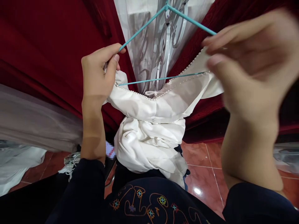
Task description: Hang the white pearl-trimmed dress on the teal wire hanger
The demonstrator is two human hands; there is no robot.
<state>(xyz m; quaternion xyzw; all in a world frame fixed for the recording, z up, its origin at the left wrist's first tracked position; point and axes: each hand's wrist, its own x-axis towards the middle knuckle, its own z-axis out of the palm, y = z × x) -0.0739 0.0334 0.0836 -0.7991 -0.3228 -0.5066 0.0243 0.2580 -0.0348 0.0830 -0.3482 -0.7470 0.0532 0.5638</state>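
A thin turquoise hanger (pixel 144 27) spans the space between my two hands. My left hand (pixel 100 70) is closed round its left corner, by the dress's left shoulder. My right hand (pixel 247 56), blurred by motion, has its thumb and fingers near the hanger's right end; whether they grip it is hard to tell. From the hanger hangs a white satin dress (pixel 170 105) with a beaded neckline, the hanger's lower bar crossing above the neckline. Its skirt lies bunched in folds over my lap.
Dark red curtains (pixel 53 40) stand on both sides. White hangers (pixel 165 46) hang behind, at the top centre. Pale fabric (pixel 35 115) is at the left, and white cloth (pixel 21 161) lies near the red tiled floor (pixel 201 174).
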